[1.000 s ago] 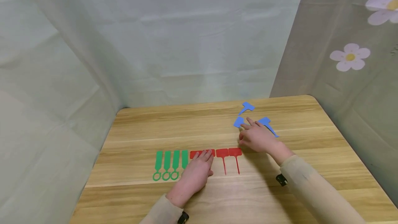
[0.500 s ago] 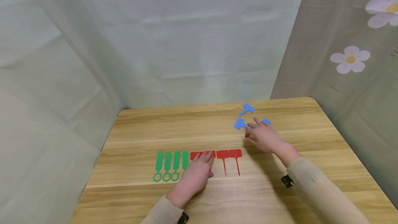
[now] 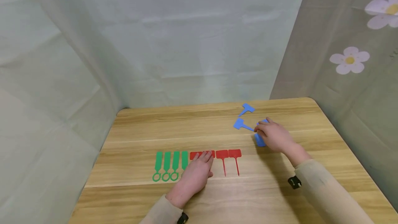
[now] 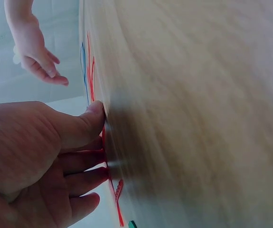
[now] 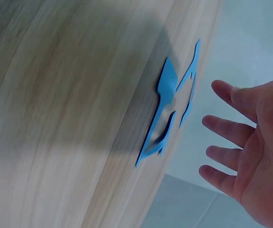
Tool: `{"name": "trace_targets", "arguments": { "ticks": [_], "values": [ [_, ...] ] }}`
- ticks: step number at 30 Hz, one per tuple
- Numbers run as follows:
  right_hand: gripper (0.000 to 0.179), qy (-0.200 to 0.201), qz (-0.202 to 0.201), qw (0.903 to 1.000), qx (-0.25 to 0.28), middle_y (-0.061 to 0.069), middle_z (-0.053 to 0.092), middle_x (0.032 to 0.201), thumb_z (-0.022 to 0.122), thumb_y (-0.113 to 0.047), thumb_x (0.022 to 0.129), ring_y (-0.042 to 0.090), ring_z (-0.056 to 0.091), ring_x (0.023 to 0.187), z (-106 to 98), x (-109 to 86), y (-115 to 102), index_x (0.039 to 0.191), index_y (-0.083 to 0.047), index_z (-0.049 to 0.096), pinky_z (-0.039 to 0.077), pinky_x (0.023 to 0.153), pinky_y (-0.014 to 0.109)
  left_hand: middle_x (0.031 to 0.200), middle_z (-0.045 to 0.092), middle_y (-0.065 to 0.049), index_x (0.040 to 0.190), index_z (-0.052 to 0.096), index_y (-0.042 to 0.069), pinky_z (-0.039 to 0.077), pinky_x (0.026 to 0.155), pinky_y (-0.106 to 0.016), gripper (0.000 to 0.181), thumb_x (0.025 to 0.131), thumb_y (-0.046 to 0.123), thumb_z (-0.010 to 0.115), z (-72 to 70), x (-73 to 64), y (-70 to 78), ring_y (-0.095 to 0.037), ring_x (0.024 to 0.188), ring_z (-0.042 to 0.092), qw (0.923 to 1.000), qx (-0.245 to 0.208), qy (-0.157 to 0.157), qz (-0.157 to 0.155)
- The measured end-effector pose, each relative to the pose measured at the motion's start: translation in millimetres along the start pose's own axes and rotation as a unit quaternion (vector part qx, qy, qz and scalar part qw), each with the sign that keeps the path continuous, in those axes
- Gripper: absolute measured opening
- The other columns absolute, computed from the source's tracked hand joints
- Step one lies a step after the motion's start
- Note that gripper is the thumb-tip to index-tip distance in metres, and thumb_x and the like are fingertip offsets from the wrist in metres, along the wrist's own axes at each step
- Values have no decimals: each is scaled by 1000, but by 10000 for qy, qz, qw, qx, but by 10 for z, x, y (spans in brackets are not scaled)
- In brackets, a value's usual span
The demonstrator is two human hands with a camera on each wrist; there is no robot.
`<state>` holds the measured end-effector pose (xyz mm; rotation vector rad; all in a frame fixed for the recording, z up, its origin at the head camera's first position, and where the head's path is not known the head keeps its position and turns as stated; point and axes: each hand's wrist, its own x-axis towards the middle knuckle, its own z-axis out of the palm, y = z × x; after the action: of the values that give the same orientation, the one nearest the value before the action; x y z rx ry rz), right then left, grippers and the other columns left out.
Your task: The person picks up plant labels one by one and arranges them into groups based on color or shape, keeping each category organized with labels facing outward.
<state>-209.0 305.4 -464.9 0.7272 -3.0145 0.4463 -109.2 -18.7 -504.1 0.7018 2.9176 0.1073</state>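
Note:
My left hand (image 3: 197, 172) rests with its fingers laid on two red T-shaped plant labels (image 3: 210, 154), covering their stems; the left wrist view shows its fingertips (image 4: 98, 172) against the red plastic. Two more red T-shaped labels (image 3: 222, 154) lie uncovered just right of it. Over the blue T-shaped plant labels (image 3: 260, 141) is my right hand (image 3: 275, 136), partly hiding two of them. In the right wrist view its fingers (image 5: 229, 130) are spread and hold nothing, apart from the blue labels (image 5: 167, 88).
Left of the left hand, several green ring-ended tags (image 3: 167, 161) form an upright row. Two blue labels (image 3: 239, 123) lie farther back on the wooden table (image 3: 136, 127). Hanging cloth (image 3: 199, 44) surrounds the table's back and sides.
My right hand has moved to the right across the blue labels, uncovering the left one's stem and the head of another below the hand. My left hand has stayed in place.

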Motion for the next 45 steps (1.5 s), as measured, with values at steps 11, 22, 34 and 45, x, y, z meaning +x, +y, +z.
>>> {"name": "trace_targets", "arguments": {
  "ticks": [11, 22, 34, 45],
  "values": [
    [21, -33, 456, 9990, -4, 22, 63, 146, 64, -15, 107, 63, 36, 145, -111, -112, 197, 124, -9, 76, 38, 109, 78, 159, 54, -14, 148, 63, 2, 41, 121, -50, 60, 98, 30, 79, 1, -7, 13, -31, 149, 49, 10000, -80, -9, 8],
    [33, -146, 342, 9989, -269, 25, 63, 143, 83, -26, 95, 64, 42, 141, -71, -163, 307, 123, -10, 76, 43, 103, 78, 159, 54, -14, 149, 62, 2, 40, 122, -49, 60, 98, 30, 79, 4, 22, 8, -32, 149, 49, 10000, -40, 14, -17],
    [55, -395, 453, 9978, -286, 34, 49, 155, 90, -32, 88, 64, 35, 146, -30, -127, 307, 135, -10, 72, 39, 106, 80, 160, 54, -14, 149, 63, 3, 41, 121, -49, 60, 99, 30, 79, 21, 63, 10, -32, 149, 49, 10000, -65, 2, -33],
    [60, -459, 345, 9976, -381, 36, 48, 155, 90, -35, 87, 64, 35, 145, 4, -133, 270, 139, -11, 70, 39, 107, 80, 160, 54, -14, 149, 63, 2, 41, 121, -49, 60, 98, 30, 79, 14, 59, 20, -32, 149, 49, 10000, -49, -3, -36]
  ]
}}
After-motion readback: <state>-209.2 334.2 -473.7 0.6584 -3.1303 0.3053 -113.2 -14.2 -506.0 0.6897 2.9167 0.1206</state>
